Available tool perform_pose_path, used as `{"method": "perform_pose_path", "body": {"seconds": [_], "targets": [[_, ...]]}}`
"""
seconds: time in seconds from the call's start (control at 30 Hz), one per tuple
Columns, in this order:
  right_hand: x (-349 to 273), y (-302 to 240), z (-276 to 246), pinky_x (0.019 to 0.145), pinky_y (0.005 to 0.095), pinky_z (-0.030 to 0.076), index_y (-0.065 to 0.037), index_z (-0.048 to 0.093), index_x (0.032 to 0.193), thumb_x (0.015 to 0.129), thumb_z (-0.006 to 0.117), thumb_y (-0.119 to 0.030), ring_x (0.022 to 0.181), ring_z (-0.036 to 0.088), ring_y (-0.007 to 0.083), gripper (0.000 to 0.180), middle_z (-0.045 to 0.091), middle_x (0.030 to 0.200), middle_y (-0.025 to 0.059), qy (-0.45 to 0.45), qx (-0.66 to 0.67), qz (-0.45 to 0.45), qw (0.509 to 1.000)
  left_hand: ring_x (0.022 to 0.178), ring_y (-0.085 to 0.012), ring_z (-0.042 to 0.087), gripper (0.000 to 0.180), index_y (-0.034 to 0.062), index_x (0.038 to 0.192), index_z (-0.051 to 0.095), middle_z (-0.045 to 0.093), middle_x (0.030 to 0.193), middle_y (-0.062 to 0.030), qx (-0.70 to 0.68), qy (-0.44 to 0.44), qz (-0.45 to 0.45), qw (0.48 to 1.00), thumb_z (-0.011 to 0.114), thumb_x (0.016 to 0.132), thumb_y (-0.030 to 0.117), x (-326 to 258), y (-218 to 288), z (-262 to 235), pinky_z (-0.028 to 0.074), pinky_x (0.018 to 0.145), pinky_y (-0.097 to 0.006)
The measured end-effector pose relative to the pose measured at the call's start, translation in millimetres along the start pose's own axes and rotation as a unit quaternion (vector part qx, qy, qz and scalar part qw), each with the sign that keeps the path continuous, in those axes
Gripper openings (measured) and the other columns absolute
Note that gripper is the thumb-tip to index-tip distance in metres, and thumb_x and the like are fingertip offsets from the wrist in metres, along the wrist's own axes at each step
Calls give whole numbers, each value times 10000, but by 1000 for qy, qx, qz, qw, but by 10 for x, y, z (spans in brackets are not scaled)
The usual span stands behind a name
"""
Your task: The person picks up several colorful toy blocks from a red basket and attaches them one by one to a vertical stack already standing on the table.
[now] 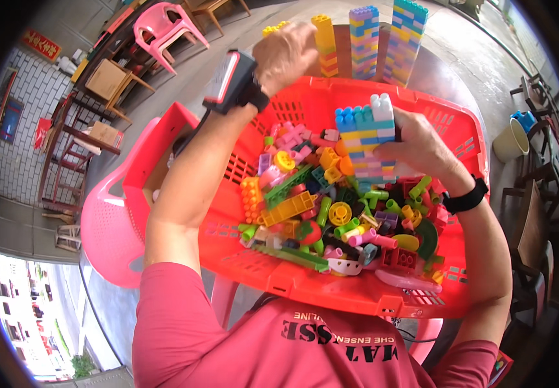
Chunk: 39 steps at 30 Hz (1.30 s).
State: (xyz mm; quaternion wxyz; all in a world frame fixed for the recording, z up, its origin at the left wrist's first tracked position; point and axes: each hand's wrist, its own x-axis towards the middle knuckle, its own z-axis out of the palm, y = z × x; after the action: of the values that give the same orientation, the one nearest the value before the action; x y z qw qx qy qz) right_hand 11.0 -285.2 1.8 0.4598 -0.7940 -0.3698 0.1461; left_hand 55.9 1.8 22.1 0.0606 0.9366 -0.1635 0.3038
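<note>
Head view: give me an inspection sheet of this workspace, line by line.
Surface: dark round table beyond the basket, mostly covered.
Job's things: red basket full of mixed plastic blocks; block stack held over it; three block towers standing on the table.
Clutter: pink chair left of the basket; cream bucket at right.
Grippers: left hand raised at the yellow tower, contact not clear; right hand grips the block stack.
Cables: thin dark lead below the basket front.
Surroundings: pink chair, wooden furniture, tiled wall, street at lower left.
</note>
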Motion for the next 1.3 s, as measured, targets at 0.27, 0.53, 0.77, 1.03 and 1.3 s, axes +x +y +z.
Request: {"method": "perform_pose_path", "body": {"seconds": [0.27,0.53,0.77,1.03,1.3], "targets": [[-36,-58,10,839,350,519,20,587,1119,730,738,-87,905,682,235,430,695,985,149,25,-46,17,998,818,-354,649,158,63,851,639,663,830,-154,-84,-296,-68,949,616,745,176,-827,320,101,503,687,-443],[-11,2,32,838,351,522,26,575,1148,731,731,-92,912,682,229,460,693,996,146,18,-29,4,999,912,-350,648,237,86,945,683,685,904,-143,-17,-530,-76,845,597,753,195,-934,230,236,500,735,-472],[-14,-81,33,843,317,515,12,586,1152,736,697,-2,901,643,139,430,685,994,87,-12,-41,46,998,884,-365,646,228,77,951,679,679,901,-161,66,-561,-42,824,556,788,177,-954,151,411,498,735,-488],[-12,-113,28,825,305,513,20,589,1135,721,716,-21,888,652,146,435,692,983,96,5,-45,39,998,812,-337,685,133,46,810,666,661,824,-180,171,-370,12,913,606,694,18,-1037,214,709,540,616,-423],[-28,-83,27,787,362,531,22,589,1084,719,743,-92,863,692,253,412,694,946,165,5,-36,-20,999,366,-168,461,222,138,489,482,392,437,-15,799,5,-9,601,699,515,182,-1313,13,1319,400,355,-315]]}}
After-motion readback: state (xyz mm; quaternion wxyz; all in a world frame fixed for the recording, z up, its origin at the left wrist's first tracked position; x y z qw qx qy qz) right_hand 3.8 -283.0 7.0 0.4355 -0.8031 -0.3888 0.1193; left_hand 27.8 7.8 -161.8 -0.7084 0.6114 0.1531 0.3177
